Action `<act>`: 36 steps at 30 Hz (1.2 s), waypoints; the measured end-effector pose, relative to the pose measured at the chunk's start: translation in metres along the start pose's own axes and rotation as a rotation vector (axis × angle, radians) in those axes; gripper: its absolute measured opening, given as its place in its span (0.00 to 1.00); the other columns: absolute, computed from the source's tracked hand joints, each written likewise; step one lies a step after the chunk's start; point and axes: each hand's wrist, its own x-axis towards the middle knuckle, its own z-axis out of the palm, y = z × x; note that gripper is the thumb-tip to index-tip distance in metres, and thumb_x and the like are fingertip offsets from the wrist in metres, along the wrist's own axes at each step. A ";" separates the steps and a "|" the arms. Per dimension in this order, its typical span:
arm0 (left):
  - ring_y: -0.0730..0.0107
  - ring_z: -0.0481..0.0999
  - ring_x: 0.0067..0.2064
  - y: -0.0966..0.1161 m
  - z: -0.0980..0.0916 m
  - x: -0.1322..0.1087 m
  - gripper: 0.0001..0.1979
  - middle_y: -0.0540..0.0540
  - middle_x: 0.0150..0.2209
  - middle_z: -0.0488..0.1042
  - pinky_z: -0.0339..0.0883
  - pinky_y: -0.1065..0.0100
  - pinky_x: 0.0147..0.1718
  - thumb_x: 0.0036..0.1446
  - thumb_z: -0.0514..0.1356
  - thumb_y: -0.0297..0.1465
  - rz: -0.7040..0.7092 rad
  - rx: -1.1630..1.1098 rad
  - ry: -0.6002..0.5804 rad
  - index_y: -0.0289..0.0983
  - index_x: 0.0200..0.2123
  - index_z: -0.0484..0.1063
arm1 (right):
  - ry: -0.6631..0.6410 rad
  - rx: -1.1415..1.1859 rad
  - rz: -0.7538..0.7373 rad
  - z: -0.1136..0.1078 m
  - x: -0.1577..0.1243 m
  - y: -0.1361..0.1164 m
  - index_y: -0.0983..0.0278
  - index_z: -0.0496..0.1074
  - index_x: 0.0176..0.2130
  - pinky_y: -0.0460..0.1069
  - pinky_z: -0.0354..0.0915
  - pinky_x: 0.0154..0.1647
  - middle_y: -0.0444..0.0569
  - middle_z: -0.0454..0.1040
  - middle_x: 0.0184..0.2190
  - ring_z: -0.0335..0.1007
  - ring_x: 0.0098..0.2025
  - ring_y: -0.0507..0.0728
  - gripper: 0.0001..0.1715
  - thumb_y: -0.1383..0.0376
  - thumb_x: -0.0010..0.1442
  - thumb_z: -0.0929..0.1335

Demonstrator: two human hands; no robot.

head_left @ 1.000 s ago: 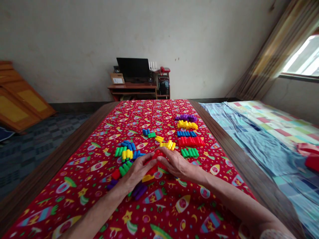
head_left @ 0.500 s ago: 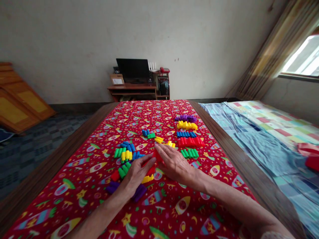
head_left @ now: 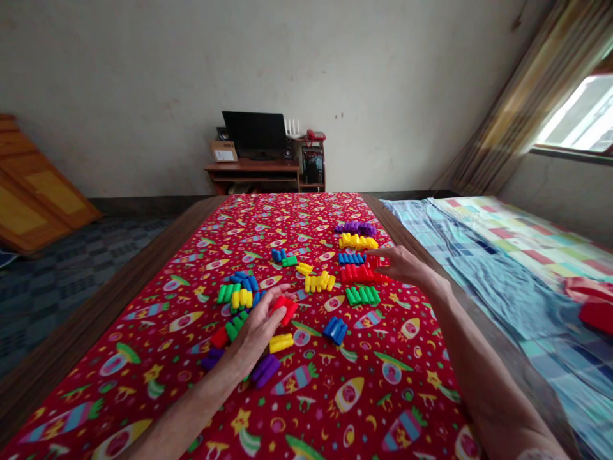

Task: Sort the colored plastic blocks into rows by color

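My left hand (head_left: pixel 261 319) is closed on a red building block (head_left: pixel 285 309), thumb on top, over the left pile. My right hand (head_left: pixel 405 263) pinches another red building block (head_left: pixel 373 260) at the right end of the row of red blocks (head_left: pixel 357 275). Just left of those fingers lies a row of blue blocks (head_left: pixel 352 259). Close to my left hand are green blocks (head_left: pixel 228 292), stacked yellow blocks (head_left: pixel 242 298), a yellow block (head_left: pixel 281 343) and a purple block (head_left: pixel 265 371). My forearm and hand partly hide the pile.
Yellow (head_left: pixel 358 241) and purple (head_left: pixel 355 228) rows lie beyond; a green row (head_left: pixel 363 296) lies nearer. Mid-table are yellow blocks (head_left: pixel 319 282) and a blue block (head_left: pixel 336 330). A patterned red cloth (head_left: pixel 297 421) covers the table. A bed (head_left: pixel 507 268) stands at right.
My right hand has moved away from my left hand, right to the red row, with a red block. My left hand has shifted slightly back, its red block now visible. The nearer blue block is uncovered.
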 end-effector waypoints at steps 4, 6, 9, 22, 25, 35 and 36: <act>0.66 0.77 0.42 0.004 0.003 -0.001 0.26 0.45 0.45 0.75 0.68 0.68 0.40 0.51 0.64 0.37 -0.036 -0.026 0.016 0.39 0.54 0.67 | -0.064 -0.005 -0.003 0.012 0.003 0.007 0.61 0.75 0.53 0.52 0.71 0.47 0.53 0.80 0.45 0.77 0.46 0.60 0.28 0.76 0.53 0.69; 0.66 0.77 0.42 0.005 0.003 -0.002 0.26 0.45 0.46 0.75 0.68 0.68 0.41 0.50 0.64 0.36 -0.047 -0.040 0.019 0.38 0.53 0.67 | -0.086 -0.003 -0.003 0.014 0.004 0.008 0.61 0.74 0.55 0.53 0.71 0.49 0.53 0.80 0.45 0.77 0.47 0.61 0.30 0.76 0.53 0.70; 0.66 0.77 0.44 0.005 0.003 -0.002 0.28 0.44 0.47 0.74 0.69 0.67 0.45 0.50 0.65 0.36 -0.058 -0.082 0.004 0.38 0.55 0.66 | -0.062 0.000 -0.011 0.008 0.002 0.008 0.63 0.73 0.56 0.52 0.71 0.47 0.53 0.81 0.41 0.78 0.42 0.59 0.27 0.72 0.56 0.70; 0.49 0.62 0.65 0.000 0.017 -0.013 0.38 0.41 0.61 0.68 0.63 0.58 0.60 0.43 0.73 0.40 -0.087 -0.164 -0.092 0.42 0.59 0.67 | 0.085 -0.060 -0.420 0.055 -0.009 -0.151 0.67 0.69 0.49 0.53 0.70 0.41 0.56 0.76 0.40 0.73 0.40 0.58 0.17 0.58 0.67 0.65; 0.48 0.59 0.66 0.002 0.018 -0.018 0.41 0.42 0.65 0.62 0.62 0.58 0.60 0.44 0.72 0.39 -0.089 -0.206 -0.098 0.44 0.61 0.64 | 0.061 -0.134 -0.437 0.068 -0.012 -0.161 0.65 0.67 0.46 0.54 0.69 0.42 0.54 0.75 0.40 0.71 0.40 0.59 0.12 0.60 0.66 0.65; 0.49 0.58 0.67 -0.002 0.024 -0.018 0.36 0.42 0.65 0.63 0.59 0.58 0.62 0.52 0.67 0.44 -0.010 -0.130 -0.145 0.42 0.63 0.63 | -0.005 0.019 -0.492 0.060 -0.010 -0.148 0.66 0.65 0.46 0.51 0.65 0.40 0.54 0.73 0.41 0.68 0.40 0.57 0.10 0.67 0.63 0.66; 0.50 0.59 0.67 -0.003 0.024 -0.019 0.37 0.42 0.65 0.63 0.60 0.58 0.61 0.52 0.67 0.44 -0.018 -0.140 -0.144 0.43 0.63 0.63 | 0.002 0.019 -0.475 0.061 -0.010 -0.149 0.66 0.66 0.45 0.51 0.65 0.39 0.54 0.73 0.40 0.68 0.39 0.57 0.09 0.68 0.63 0.66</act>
